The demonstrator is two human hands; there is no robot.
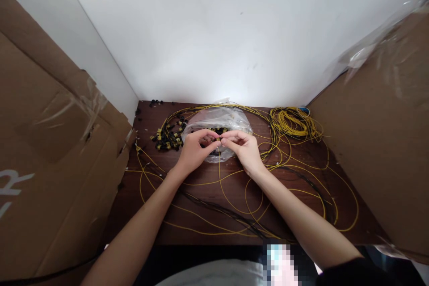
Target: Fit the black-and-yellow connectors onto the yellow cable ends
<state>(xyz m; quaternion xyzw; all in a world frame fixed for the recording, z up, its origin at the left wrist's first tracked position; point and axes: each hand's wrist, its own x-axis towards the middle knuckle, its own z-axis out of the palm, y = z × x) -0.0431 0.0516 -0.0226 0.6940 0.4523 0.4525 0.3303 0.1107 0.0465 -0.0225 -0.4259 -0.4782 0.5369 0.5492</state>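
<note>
My left hand (197, 147) and my right hand (244, 145) meet fingertip to fingertip over a clear plastic bag (239, 118). Both are closed in a pinch around a small dark and yellow connector (218, 139), mostly covered by the fingers. A thin yellow wire (220, 174) hangs down from between the fingertips and loops across the table. Inside the bag, below my hands, several black and yellow pieces show. Left of the bag lies a pile of black and yellow connectors (169, 140) with wires attached.
A bundle of coiled yellow wire (291, 123) lies at the back right. Loose yellow and black wires (231, 216) cross the dark wooden table (134, 205). Cardboard (60, 152) stands on the left and more cardboard (378, 134) on the right. A white wall (214, 35) rises behind.
</note>
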